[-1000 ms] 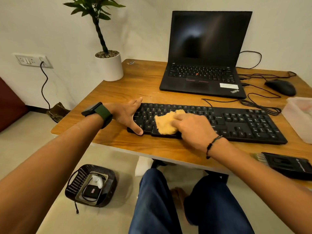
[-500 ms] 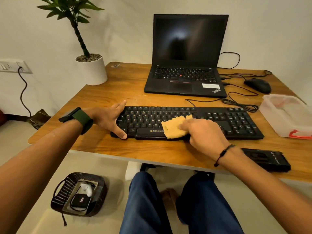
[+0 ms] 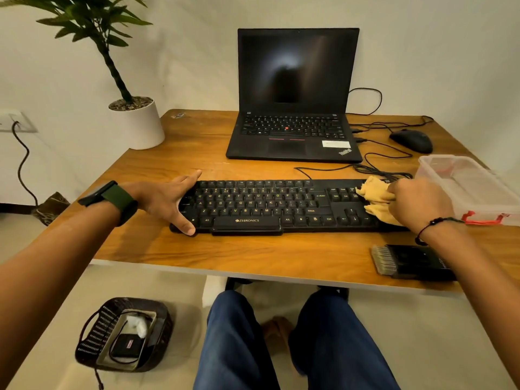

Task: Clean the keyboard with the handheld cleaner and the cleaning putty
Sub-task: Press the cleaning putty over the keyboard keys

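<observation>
- My left hand (image 3: 168, 202) lies spread at the keyboard's (image 3: 267, 205) nine-o'clock end, thumb on the front edge and fingers reaching along the side towards the back; I judge this is to pin the board so it cannot slide while I work.
- My right hand (image 3: 416, 202) has its fingers curled round the cleaning putty (image 3: 375, 197), bunching the tan mass on the keys at the three-o'clock end, over the number pad.
- The handheld cleaner (image 3: 410, 261) rests untouched on the table (image 3: 197, 251) at about five o'clock of the keyboard, bristles pointing to nine o'clock, close for when I need it.
- The clear plastic box (image 3: 467, 184) sits open just past the keyboard's three-o'clock end, likely the putty's home.
- Half a second ago the putty was pressed near the spacebar; it has travelled along the keys to the far end, while my left hand has stayed put.
</observation>
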